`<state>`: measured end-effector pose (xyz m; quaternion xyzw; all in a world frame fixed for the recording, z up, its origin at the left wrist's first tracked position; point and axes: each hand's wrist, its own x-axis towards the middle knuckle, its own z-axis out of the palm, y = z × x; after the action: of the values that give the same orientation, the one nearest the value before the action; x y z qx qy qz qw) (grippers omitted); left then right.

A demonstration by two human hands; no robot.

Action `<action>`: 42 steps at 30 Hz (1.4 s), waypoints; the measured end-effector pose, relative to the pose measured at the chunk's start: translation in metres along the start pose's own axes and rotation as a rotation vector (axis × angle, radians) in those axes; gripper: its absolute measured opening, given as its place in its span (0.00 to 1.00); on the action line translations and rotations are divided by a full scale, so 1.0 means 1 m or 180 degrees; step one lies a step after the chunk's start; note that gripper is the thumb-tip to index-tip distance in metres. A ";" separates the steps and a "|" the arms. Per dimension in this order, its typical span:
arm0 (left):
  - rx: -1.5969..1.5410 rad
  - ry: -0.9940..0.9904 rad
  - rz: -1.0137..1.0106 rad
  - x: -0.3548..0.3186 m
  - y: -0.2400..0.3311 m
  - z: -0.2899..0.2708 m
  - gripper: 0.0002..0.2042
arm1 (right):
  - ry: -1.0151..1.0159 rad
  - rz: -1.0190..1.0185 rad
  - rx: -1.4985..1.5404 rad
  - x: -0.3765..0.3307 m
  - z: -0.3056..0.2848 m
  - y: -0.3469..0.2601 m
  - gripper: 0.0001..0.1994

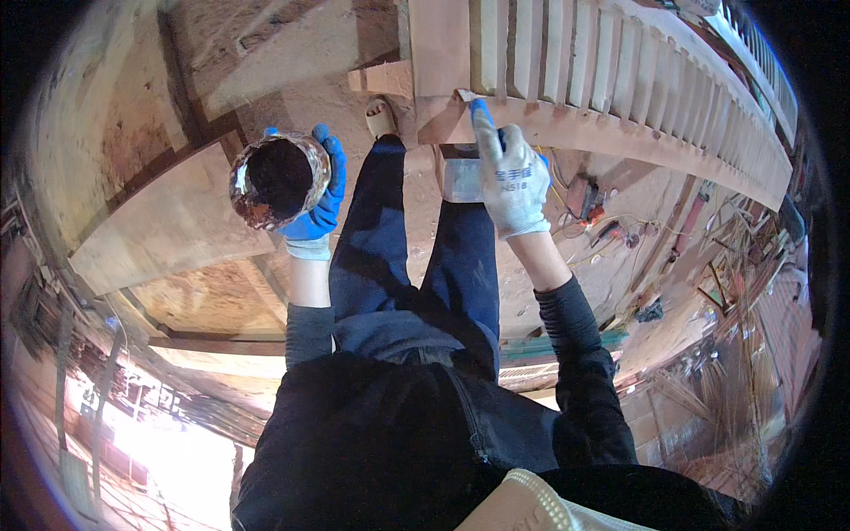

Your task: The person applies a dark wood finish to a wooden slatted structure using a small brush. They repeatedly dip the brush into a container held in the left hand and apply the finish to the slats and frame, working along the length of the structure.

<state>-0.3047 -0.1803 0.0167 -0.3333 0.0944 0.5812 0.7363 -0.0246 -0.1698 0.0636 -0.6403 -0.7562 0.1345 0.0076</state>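
My left hand (pixel 319 199), in a blue-palmed glove, holds a round stained can (pixel 277 180) with a dark inside, tilted toward me at the upper left. In a grey and blue glove, my right hand (pixel 509 173) grips a small tool whose pale tip (pixel 467 96) touches the lower rail of a slatted wooden frame (pixel 584 124). Whether the tool is a brush or a scraper I cannot tell. My legs in dark trousers (pixel 416 257) stand between the two hands, one sandalled foot (pixel 381 119) showing near the frame.
A pale block (pixel 460 177) props the frame below my right hand. Wooden boards and planks (pixel 159 230) lie on the dusty floor at left. Power tools and cables (pixel 593 212) are scattered at right, with straw-like brooms (pixel 708 389) lower right.
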 end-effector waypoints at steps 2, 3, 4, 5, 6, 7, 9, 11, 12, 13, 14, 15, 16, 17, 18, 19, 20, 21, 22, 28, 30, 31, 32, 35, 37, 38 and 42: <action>0.0070 -0.0106 0.0032 -0.002 -0.006 0.002 0.17 | -0.0071 -0.0103 -0.0103 -0.006 -0.001 -0.004 0.30; 0.0106 -0.0166 0.0059 -0.002 -0.009 0.003 0.17 | -0.0167 -0.0053 -0.0044 -0.006 -0.004 -0.003 0.30; 0.0064 -0.0216 0.0011 -0.002 -0.011 0.004 0.18 | -0.0263 -0.0002 0.0016 -0.005 -0.009 -0.001 0.30; 0.0028 -0.0259 -0.0039 -0.003 -0.012 0.005 0.19 | -0.0361 0.0056 0.0082 -0.004 -0.015 -0.002 0.30; -0.0008 -0.0302 -0.0089 -0.004 -0.012 0.006 0.19 | -0.0158 0.0145 0.0214 0.001 -0.015 -0.001 0.30; -0.0044 -0.0238 -0.0126 -0.005 -0.009 0.003 0.20 | -0.0153 0.0120 0.0167 0.003 -0.012 -0.001 0.30; -0.0137 -0.0114 -0.0235 0.000 -0.005 0.000 0.20 | -0.0138 0.0092 0.0039 0.008 -0.009 -0.005 0.29; -0.0084 -0.0138 -0.0388 0.000 -0.008 0.002 0.18 | -0.0251 0.0069 -0.0070 0.002 -0.008 -0.010 0.28; -0.0054 -0.0154 -0.0452 0.000 -0.010 0.005 0.17 | -0.0311 0.0077 0.0033 -0.001 -0.012 -0.011 0.28; 0.0033 -0.0109 -0.0357 0.001 -0.008 0.002 0.17 | -0.0371 0.0083 0.0134 -0.003 -0.014 -0.010 0.28; 0.0124 -0.0070 -0.0256 0.002 -0.006 0.001 0.17 | -0.0152 0.0104 0.0383 0.000 -0.012 -0.006 0.30; 0.0214 -0.0032 -0.0155 0.001 -0.004 -0.001 0.17 | -0.0094 0.0152 0.0394 0.002 -0.011 -0.004 0.30; 0.0221 -0.0054 -0.0133 -0.001 -0.002 -0.002 0.17 | -0.0037 0.0199 0.0407 0.005 -0.011 -0.004 0.30; 0.0224 -0.0063 -0.0143 0.001 -0.004 0.001 0.17 | 0.0019 0.0275 0.0404 0.008 -0.013 -0.004 0.30; 0.0225 -0.0073 -0.0151 0.002 -0.005 0.002 0.17 | -0.0106 0.0312 0.0249 0.005 -0.007 -0.006 0.31; 0.0191 -0.0100 -0.0260 0.003 -0.004 0.002 0.18 | -0.0174 0.0259 0.0161 0.001 -0.007 -0.007 0.30; 0.0166 -0.0136 -0.0340 0.002 -0.003 0.003 0.18 | -0.0239 0.0179 0.0090 -0.005 -0.007 -0.010 0.29; 0.0140 -0.0172 -0.0421 0.002 -0.002 0.003 0.18 | -0.0305 0.0099 0.0018 -0.008 -0.009 -0.012 0.28; 0.0147 -0.0198 -0.0389 0.002 -0.002 0.003 0.18 | -0.0331 0.0152 0.0228 -0.007 -0.013 -0.008 0.29; 0.0060 -0.0088 -0.0243 0.003 -0.002 0.004 0.18 | -0.0187 0.0194 -0.0027 -0.006 -0.003 -0.004 0.30; 0.0025 -0.0126 -0.0247 0.000 -0.007 0.006 0.18 | -0.0237 0.0074 0.0102 -0.012 -0.007 -0.010 0.29; 0.0043 -0.0129 -0.0268 0.000 -0.006 0.005 0.18 | -0.0119 0.0075 0.0176 -0.008 -0.008 -0.011 0.29; 0.0053 -0.0123 -0.0310 0.002 -0.004 0.005 0.18 | -0.0005 0.0095 0.0237 -0.003 -0.008 -0.012 0.29; 0.0165 -0.0085 -0.0199 0.002 -0.005 0.005 0.18 | 0.0098 -0.0060 0.0123 -0.001 0.020 -0.013 0.31; 0.0145 -0.0066 -0.0231 0.003 -0.005 0.005 0.18 | 0.0000 -0.0104 -0.0001 -0.007 0.030 -0.014 0.32; 0.0081 -0.0087 -0.0299 0.003 -0.004 0.005 0.18 | -0.0081 -0.0103 -0.0020 -0.011 0.028 -0.016 0.32; 0.0212 -0.0013 -0.0174 -0.001 0.001 0.002 0.19 | 0.0027 0.0061 0.0215 0.001 -0.005 -0.021 0.30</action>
<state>-0.3059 -0.1797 0.0183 -0.3099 0.1031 0.5581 0.7628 -0.0441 -0.1711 0.0723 -0.6475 -0.7450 0.1573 0.0311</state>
